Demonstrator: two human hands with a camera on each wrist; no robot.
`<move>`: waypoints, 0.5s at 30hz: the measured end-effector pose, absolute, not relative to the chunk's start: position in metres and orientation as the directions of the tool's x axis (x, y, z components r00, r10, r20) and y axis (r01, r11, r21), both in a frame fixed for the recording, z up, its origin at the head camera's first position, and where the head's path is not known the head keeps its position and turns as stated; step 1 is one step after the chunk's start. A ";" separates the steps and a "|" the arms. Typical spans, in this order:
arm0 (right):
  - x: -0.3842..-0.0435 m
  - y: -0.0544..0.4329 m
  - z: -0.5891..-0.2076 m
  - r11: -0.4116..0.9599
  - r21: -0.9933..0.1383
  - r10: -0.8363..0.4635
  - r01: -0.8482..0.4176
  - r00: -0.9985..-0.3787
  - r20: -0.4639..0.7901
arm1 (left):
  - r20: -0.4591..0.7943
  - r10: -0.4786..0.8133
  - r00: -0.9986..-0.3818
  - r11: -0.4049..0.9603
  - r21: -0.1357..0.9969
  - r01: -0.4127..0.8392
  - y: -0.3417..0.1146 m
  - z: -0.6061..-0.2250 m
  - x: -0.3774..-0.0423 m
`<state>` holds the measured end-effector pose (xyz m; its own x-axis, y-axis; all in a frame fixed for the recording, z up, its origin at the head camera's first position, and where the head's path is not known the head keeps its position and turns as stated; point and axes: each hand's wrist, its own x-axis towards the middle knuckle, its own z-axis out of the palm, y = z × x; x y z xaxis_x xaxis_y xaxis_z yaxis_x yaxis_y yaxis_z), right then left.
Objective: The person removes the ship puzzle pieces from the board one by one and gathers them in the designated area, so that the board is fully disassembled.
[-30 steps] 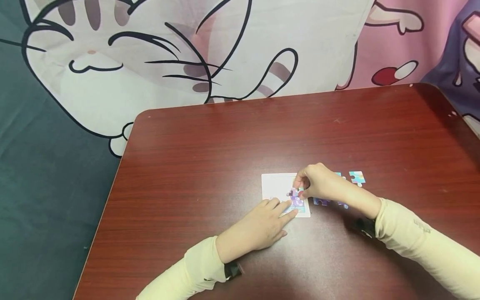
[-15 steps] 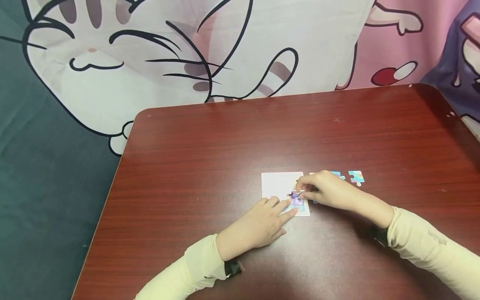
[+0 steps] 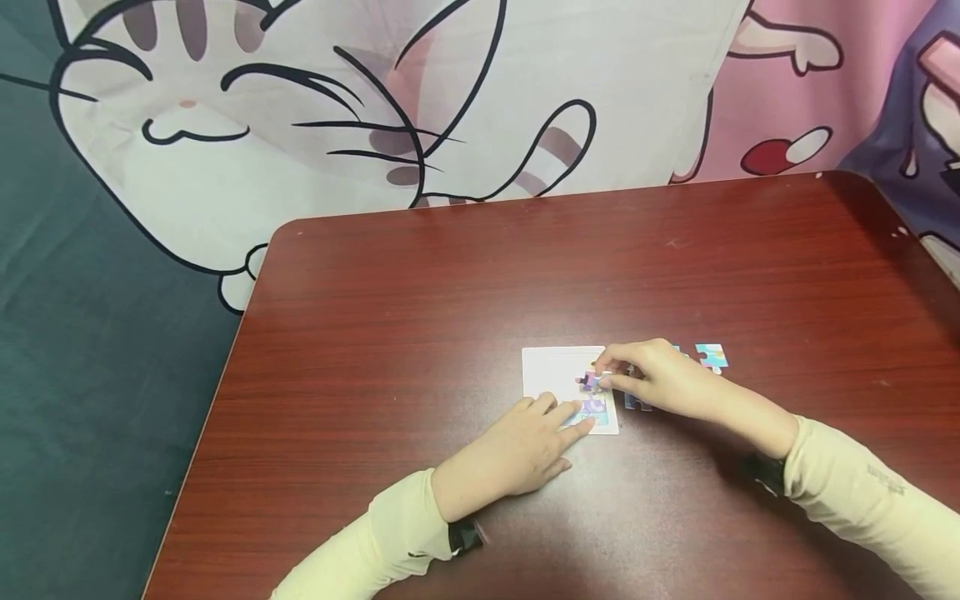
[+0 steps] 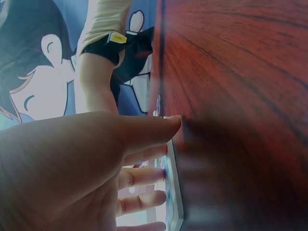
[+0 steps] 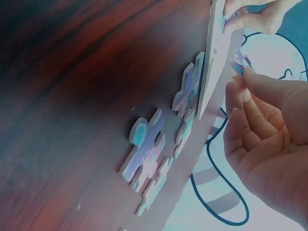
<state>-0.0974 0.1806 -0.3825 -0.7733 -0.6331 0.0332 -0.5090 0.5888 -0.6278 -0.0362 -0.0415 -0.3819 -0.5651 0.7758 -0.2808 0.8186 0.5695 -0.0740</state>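
Note:
In the head view a white puzzle board (image 3: pixel 551 371) lies on the table, with a purple-and-blue picture section (image 3: pixel 594 410) showing at its lower right. My left hand (image 3: pixel 517 450) rests on the board's lower edge, fingers spread and fairly straight. A small purple jigsaw puzzle piece (image 3: pixel 588 382) is pinched between the thumb and fingertips of my right hand (image 3: pixel 663 379), above the board's right side. The right wrist view shows that puzzle piece (image 5: pixel 239 62) held tilted, off the board. The left wrist view shows the left fingertips (image 4: pixel 156 197) touching the board's surface.
Several loose puzzle pieces lie right of the board, among them a blue one (image 3: pixel 711 355) and one partly under the right hand (image 3: pixel 637 402). The right wrist view shows a purple-pink piece (image 5: pixel 144 151) closer up. Beyond the brown table (image 3: pixel 420 292) hangs a cat-printed cloth (image 3: pixel 480 100).
My right hand has shifted slightly right, its forearm lower, and the pinched piece has changed its tilt over the board. More of the picture section below it shows. The left hand stays in place.

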 end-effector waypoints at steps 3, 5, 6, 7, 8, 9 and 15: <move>-0.096 0.187 -0.382 0.598 -0.627 -0.621 -0.500 -0.783 0.032 | -0.275 0.778 -0.565 0.568 -0.075 0.820 -0.042 -0.382 -0.036; -0.095 0.192 -0.382 0.600 -0.627 -0.615 -0.497 -0.788 0.036 | -0.259 0.782 -0.567 0.566 -0.088 0.820 -0.043 -0.383 -0.036; -0.094 0.194 -0.381 0.599 -0.631 -0.611 -0.493 -0.790 0.036 | -0.250 0.783 -0.569 0.564 -0.098 0.820 -0.043 -0.383 -0.035; -0.094 0.198 -0.381 0.600 -0.629 -0.608 -0.494 -0.793 0.043 | -0.242 0.785 -0.570 0.562 -0.109 0.820 -0.043 -0.383 -0.034; -0.093 0.201 -0.382 0.599 -0.627 -0.606 -0.498 -0.794 0.052 | -0.232 0.787 -0.572 0.560 -0.122 0.820 -0.044 -0.383 -0.034; -0.092 0.204 -0.382 0.598 -0.624 -0.605 -0.503 -0.794 0.061 | -0.223 0.788 -0.573 0.558 -0.132 0.819 -0.044 -0.383 -0.033; -0.089 0.221 -0.380 0.615 -0.598 -0.579 -0.513 -0.809 0.099 | -0.211 0.795 -0.568 0.550 -0.144 0.823 -0.045 -0.383 -0.031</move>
